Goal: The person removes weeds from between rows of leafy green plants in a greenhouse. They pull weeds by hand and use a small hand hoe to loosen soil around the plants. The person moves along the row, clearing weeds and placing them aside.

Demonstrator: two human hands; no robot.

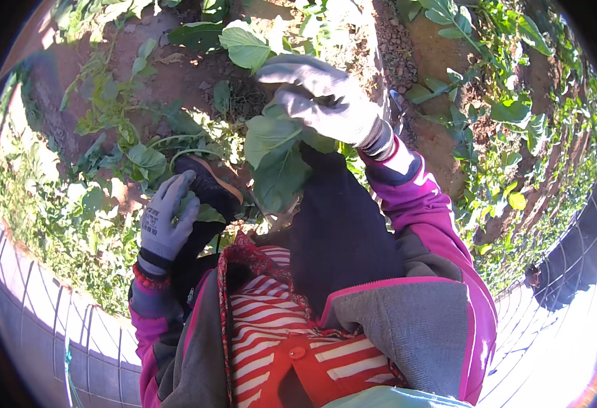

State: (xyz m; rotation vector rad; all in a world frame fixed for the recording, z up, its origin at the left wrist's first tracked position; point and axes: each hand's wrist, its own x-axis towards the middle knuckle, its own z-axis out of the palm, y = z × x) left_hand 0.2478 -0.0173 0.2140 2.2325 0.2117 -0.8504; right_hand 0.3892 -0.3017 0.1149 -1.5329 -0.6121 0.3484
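Note:
My left hand (pixel 168 219), in a grey work glove with printed writing, is beside a dark shoe (pixel 209 186). Its fingers are bent around a bit of green leaf, and whether they grip it cannot be told. Higher up, my right hand (pixel 324 99) wears a grey glove, its thumb and fingers curved with a gap between them. A broad green leaf (pixel 278 163) hangs just below that hand, and a paler leaf (pixel 245 46) lies by its fingertips. Any hold on these leaves is unclear.
Leafy plants (pixel 517 112) grow in rows on the right, with bare reddish soil (pixel 438 51) between them. More low greenery (pixel 89 224) is on the left. Wire mesh (pixel 69 326) curves along the lower left rim. A metal object (pixel 397 104) stands behind my right wrist.

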